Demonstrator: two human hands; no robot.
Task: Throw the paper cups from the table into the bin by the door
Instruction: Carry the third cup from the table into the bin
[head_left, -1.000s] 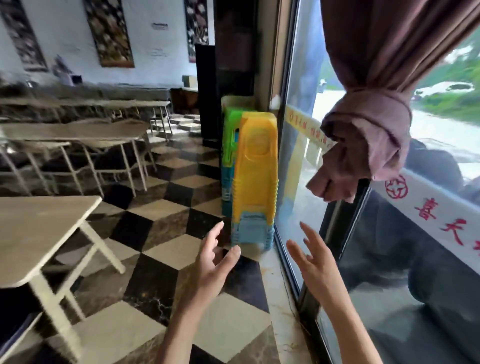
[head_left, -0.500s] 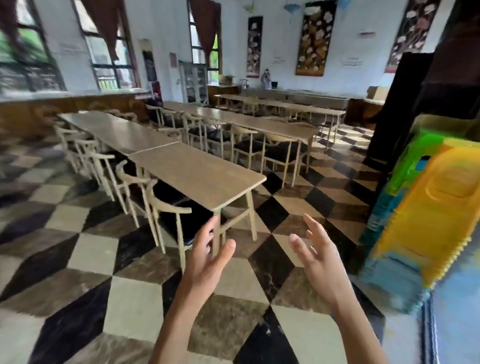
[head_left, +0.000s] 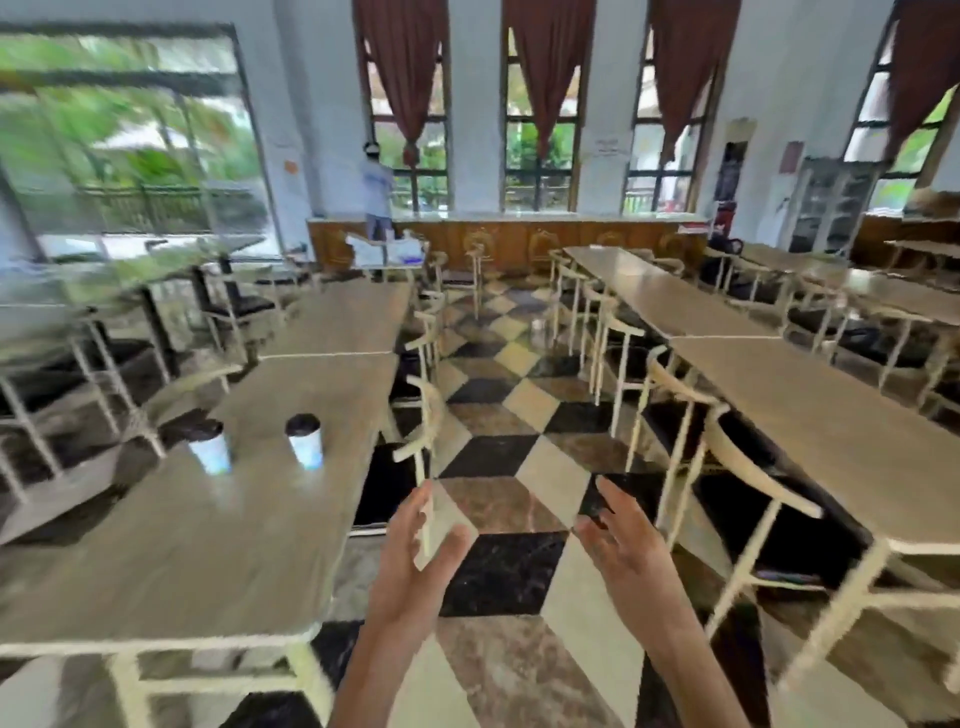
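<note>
Two white paper cups with dark lids stand upright on the long wooden table (head_left: 197, 545) at my left: one cup (head_left: 305, 440) nearer the aisle, the other cup (head_left: 209, 446) further left. My left hand (head_left: 415, 564) and my right hand (head_left: 626, 553) are raised in front of me over the checkered floor, both empty with fingers spread. They are to the right of the table, well short of the cups. No bin is in view.
Rows of long tables (head_left: 831, 431) with pale chairs (head_left: 423, 415) flank a checkered aisle. A person (head_left: 376, 189) stands at the far wall by curtained windows. A large glazed opening (head_left: 130, 140) is at the left.
My view has swung left, from the window and stacked plastic stools to the dining room with the cups' table. Both hands stay raised and empty.
</note>
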